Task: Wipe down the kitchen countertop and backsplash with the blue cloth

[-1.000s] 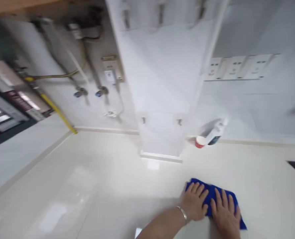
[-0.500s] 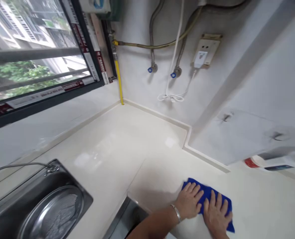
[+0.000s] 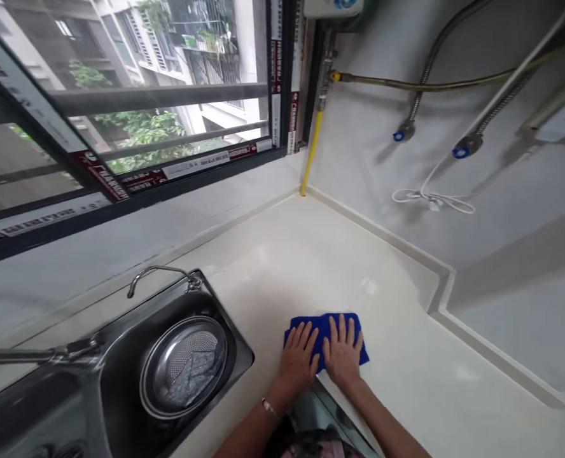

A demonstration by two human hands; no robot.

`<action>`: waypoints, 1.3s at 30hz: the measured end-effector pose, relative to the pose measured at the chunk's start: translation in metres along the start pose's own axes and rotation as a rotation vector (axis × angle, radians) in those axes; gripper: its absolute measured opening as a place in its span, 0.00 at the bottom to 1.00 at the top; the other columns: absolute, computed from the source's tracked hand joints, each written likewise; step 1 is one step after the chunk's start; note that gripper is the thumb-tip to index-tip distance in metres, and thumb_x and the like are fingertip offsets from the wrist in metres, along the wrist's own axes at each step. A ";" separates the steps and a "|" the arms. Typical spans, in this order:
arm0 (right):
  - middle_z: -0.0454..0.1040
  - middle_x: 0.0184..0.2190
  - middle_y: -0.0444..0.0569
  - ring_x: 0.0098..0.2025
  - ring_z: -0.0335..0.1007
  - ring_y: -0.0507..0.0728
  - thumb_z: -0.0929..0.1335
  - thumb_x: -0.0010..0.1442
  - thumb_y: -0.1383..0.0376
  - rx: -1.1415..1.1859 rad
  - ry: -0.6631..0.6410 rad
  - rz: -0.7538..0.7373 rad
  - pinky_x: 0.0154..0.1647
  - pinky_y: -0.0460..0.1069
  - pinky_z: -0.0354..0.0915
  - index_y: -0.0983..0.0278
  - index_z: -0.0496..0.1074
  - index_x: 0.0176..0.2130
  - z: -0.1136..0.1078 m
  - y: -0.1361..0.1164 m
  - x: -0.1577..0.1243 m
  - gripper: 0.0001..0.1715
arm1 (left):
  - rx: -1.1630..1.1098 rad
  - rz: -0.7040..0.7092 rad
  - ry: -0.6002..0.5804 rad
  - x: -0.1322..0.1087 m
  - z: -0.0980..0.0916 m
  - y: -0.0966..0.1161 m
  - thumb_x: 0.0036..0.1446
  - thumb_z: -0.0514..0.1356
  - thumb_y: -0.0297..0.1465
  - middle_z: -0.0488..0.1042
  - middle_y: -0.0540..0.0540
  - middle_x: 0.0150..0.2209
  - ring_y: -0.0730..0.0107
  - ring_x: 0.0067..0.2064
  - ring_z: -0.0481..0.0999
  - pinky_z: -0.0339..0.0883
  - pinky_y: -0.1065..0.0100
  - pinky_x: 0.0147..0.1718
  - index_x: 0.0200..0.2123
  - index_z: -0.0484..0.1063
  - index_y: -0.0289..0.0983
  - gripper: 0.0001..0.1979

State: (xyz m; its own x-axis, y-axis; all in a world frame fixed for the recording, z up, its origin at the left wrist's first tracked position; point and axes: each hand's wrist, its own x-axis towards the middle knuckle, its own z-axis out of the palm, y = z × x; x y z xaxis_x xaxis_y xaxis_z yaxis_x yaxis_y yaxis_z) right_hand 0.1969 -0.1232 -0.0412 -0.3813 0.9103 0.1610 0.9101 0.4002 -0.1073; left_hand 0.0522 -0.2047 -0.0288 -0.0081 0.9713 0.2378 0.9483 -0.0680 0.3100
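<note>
A blue cloth (image 3: 321, 327) lies spread on the cream countertop (image 3: 287, 254), at the inner corner near its front edge. My left hand (image 3: 299, 356) rests flat on the cloth's left part, its fingers stretched out and a bracelet on the wrist. Beside it, my right hand (image 3: 343, 353) presses flat on the right part with fingers spread. Neither hand grips the cloth; both palms cover some of it.
To the left is a steel sink (image 3: 242, 356) holding a round perforated basin (image 3: 158, 394), with a faucet (image 3: 158, 268) behind. A raised lip (image 3: 382, 235) borders the counter. A yellow pipe (image 3: 312, 152), hoses and a tied white cord (image 3: 430, 198) are by the wall; a window (image 3: 168, 168) is left.
Both hands and the blue cloth have slid left along the counter to the corner nearer the sink. The view has turned left, showing more of the sink and window.
</note>
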 end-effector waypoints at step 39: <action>0.50 0.75 0.57 0.76 0.41 0.74 0.60 0.70 0.58 0.258 -0.209 -0.588 0.72 0.75 0.37 0.60 0.60 0.71 0.056 -0.323 0.300 0.34 | 0.382 -0.916 0.093 0.106 -0.083 -0.292 0.68 0.52 0.32 0.55 0.33 0.72 0.45 0.73 0.54 0.54 0.43 0.71 0.71 0.57 0.34 0.30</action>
State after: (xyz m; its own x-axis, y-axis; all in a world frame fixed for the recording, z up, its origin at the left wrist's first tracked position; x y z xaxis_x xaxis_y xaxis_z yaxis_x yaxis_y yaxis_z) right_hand -0.2201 0.0265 -0.0131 -0.8482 0.5244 0.0739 0.4837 0.8240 -0.2952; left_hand -0.2522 -0.1009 -0.0182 -0.7973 0.5892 0.1311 0.6018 0.7928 0.0969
